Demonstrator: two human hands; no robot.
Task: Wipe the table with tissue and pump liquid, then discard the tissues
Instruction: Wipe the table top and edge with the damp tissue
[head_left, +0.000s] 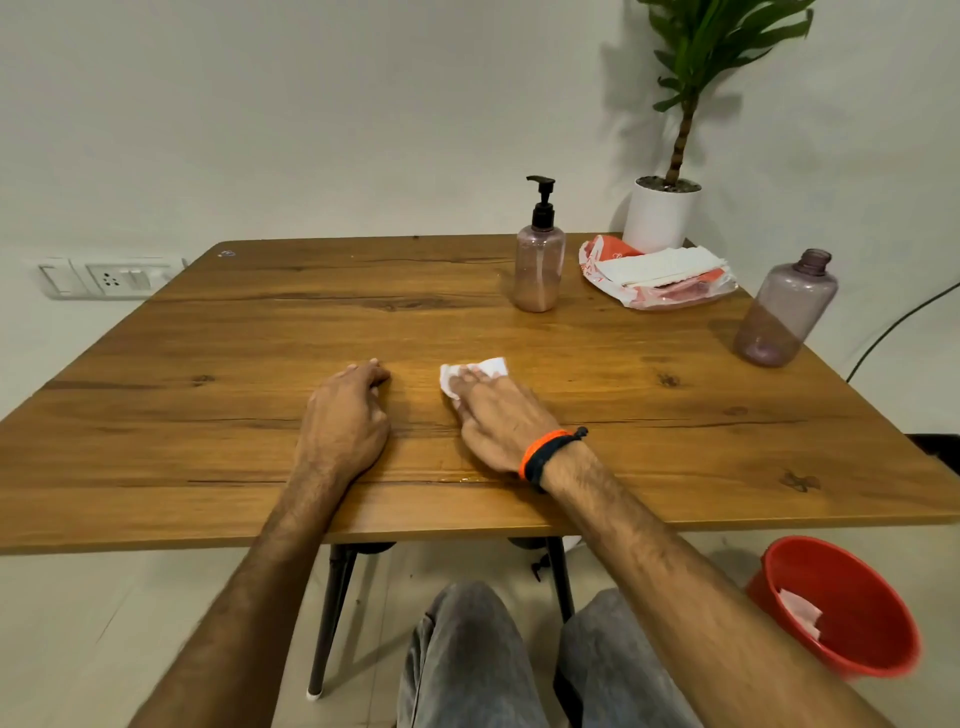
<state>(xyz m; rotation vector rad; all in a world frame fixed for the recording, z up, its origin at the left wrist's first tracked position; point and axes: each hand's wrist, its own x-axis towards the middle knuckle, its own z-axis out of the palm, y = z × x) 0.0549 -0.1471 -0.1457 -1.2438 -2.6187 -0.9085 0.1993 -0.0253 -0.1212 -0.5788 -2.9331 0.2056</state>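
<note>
Head view looks down on your two bare hands over a wooden tabletop (208, 338). Your right hand (498, 415) lies flat, palm down, with its fingers spread over a white tissue (480, 370) and pressing it against the wood near the middle of the tabletop; its grip is not curled around the tissue, only laid on top of it, and the tissue's far edge shows past your fingertips. An orange and black wristband (548, 454) circles that wrist. Your left hand (345, 421) rests on the tabletop just left of the tissue, apart from it, fingers loosely curled under and holding nothing. A thin wet streak glints on the wood near your right wrist.

Far right of the hands, a pump bottle (540, 260) with a black head stands upright, a little liquid in its base. Just right of it lies an orange and white tissue pack (657, 278) with white sheets showing on top. Near the right edge stands a capless bottle (787, 312), upright and well apart from the pump bottle. A potted plant (662, 213) sits behind the pack at the far corner.

On the floor at the near right, beside your knee, a red bin (841, 608) holds crumpled white tissue
</note>
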